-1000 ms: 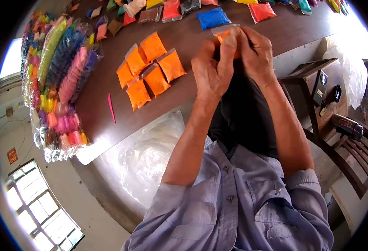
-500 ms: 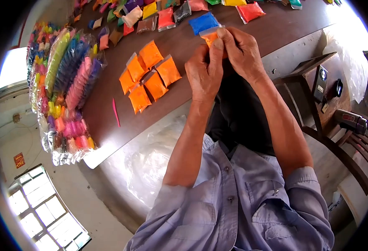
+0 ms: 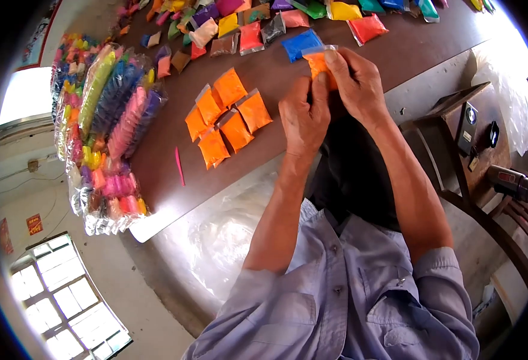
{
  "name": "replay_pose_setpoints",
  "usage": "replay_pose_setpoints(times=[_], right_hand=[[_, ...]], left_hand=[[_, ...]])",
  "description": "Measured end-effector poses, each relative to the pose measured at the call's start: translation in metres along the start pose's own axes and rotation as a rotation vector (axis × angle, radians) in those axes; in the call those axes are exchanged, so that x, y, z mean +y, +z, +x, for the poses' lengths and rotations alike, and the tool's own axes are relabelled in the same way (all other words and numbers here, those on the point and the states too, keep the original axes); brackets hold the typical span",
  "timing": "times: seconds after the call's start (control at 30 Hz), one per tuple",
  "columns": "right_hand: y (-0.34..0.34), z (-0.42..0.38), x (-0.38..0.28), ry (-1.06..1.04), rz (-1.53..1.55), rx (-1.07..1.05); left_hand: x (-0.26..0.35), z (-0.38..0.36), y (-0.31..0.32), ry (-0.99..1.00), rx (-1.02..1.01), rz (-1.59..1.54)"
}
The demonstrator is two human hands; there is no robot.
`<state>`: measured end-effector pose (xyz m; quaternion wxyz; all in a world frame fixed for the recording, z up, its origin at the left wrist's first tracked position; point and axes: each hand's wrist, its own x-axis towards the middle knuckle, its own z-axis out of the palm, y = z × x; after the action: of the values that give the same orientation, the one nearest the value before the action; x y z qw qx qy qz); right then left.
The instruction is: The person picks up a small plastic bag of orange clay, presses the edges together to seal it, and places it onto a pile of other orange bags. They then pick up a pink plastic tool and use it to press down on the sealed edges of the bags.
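As L hand (image 3: 304, 117) & R hand (image 3: 360, 87) pinch an orange packet (image 3: 316, 63), thumbs (image 3: 335, 62) pressed on it, it's approx 1 o'clock in head view, near a blue packet (image 3: 298, 45); other orange packs (image 3: 253, 111) lie on tbl (image 3: 276, 75) at 11, pink stick (image 3: 180, 166) at 9.

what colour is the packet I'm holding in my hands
The packet is bright orange, with a pale strip along its far edge; see the head view.

bright paned window (image 3: 71, 297) at lower left, wooden chair (image 3: 493, 227) at right
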<state>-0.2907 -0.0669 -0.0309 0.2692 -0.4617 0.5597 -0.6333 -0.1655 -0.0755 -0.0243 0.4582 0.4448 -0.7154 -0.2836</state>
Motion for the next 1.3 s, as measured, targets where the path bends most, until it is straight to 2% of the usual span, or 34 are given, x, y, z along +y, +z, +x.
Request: replay_pose_setpoints(times=[0.13, 0.2, 0.33, 0.4, 0.5, 0.63, 0.7, 0.83, 1.03, 1.13, 1.23, 1.3], right_hand=[[-0.001, 0.000, 0.004, 0.006, 0.036, 0.034], [-0.003, 0.000, 0.005, 0.003, -0.035, -0.031], [-0.005, -0.002, 0.002, -0.015, -0.043, -0.075], [-0.002, -0.004, -0.002, 0.015, 0.060, -0.076], [-0.009, -0.004, -0.010, 0.028, -0.027, -0.152], [-0.007, -0.004, -0.005, -0.006, -0.008, -0.117], [-0.010, -0.002, -0.003, 0.012, -0.058, -0.139], [-0.010, -0.003, -0.006, -0.027, -0.024, -0.158], [-0.010, -0.003, -0.005, -0.042, -0.031, -0.185], [-0.011, -0.003, -0.007, 0.001, -0.025, -0.201], [-0.010, -0.002, -0.008, 0.022, -0.071, -0.196], [-0.008, -0.003, -0.003, -0.042, -0.056, -0.178]], left_hand=[[0.005, 0.001, 0.001, -0.042, -0.015, -0.092], [0.007, 0.001, 0.000, -0.165, -0.004, -0.170], [-0.005, 0.001, 0.000, -0.042, 0.009, -0.085], [-0.005, 0.000, -0.002, 0.002, 0.008, -0.021], [-0.004, 0.000, -0.001, 0.010, 0.029, -0.018], [-0.001, 0.001, -0.003, -0.022, 0.018, -0.061], [0.001, 0.001, -0.002, -0.146, 0.013, -0.200], [0.004, 0.002, -0.001, -0.142, 0.055, -0.231], [-0.007, 0.001, -0.002, -0.040, 0.065, -0.121], [-0.005, 0.001, -0.003, -0.023, 0.086, -0.082], [0.002, 0.002, -0.005, -0.093, 0.062, -0.139], [0.007, 0.003, -0.004, -0.263, 0.056, -0.331]])
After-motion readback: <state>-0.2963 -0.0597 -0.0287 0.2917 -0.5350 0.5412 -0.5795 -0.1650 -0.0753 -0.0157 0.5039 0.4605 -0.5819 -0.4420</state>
